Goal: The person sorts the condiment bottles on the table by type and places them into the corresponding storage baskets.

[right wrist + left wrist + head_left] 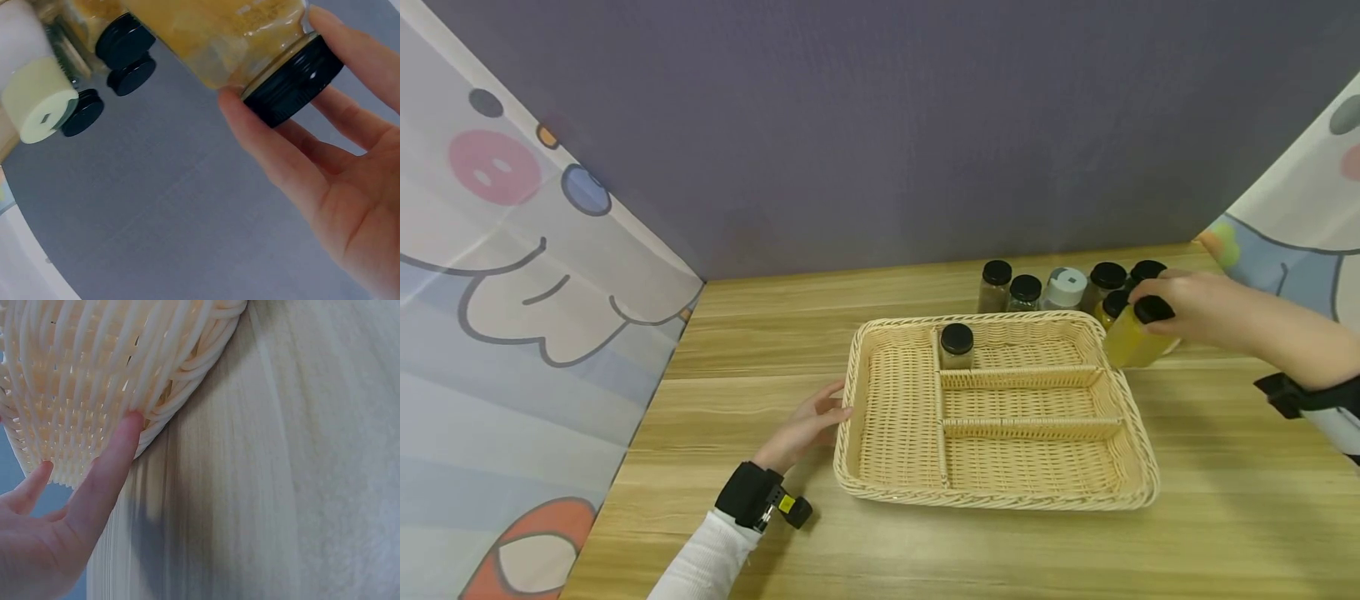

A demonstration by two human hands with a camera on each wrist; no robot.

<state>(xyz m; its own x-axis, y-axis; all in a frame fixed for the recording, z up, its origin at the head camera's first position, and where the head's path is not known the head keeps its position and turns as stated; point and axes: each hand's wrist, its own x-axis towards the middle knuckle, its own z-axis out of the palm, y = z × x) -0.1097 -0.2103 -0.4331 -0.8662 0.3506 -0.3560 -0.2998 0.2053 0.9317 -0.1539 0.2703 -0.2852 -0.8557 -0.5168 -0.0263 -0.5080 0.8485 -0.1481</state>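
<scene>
A shallow woven basket [898,493] with dividers lies on the wooden table. One jar with a black lid [957,340] stands in its upper compartment, beside the long divider. My left hand [803,429] rests at the basket's left side; in the left wrist view a straight finger [106,475] touches the woven wall. My right hand [1198,307] pinches a spice jar [1133,337] of yellow contents near its black lid [294,81]. The jar is tilted and overlaps the basket's upper right rim in the head view.
Behind the basket stand several more jars, among them a white-lidded one [1066,287] and a tall black-lidded one [996,287]. A grey panel [925,125] rises at the table's back. Cartoon-printed cloth [497,333] hangs on the left and right.
</scene>
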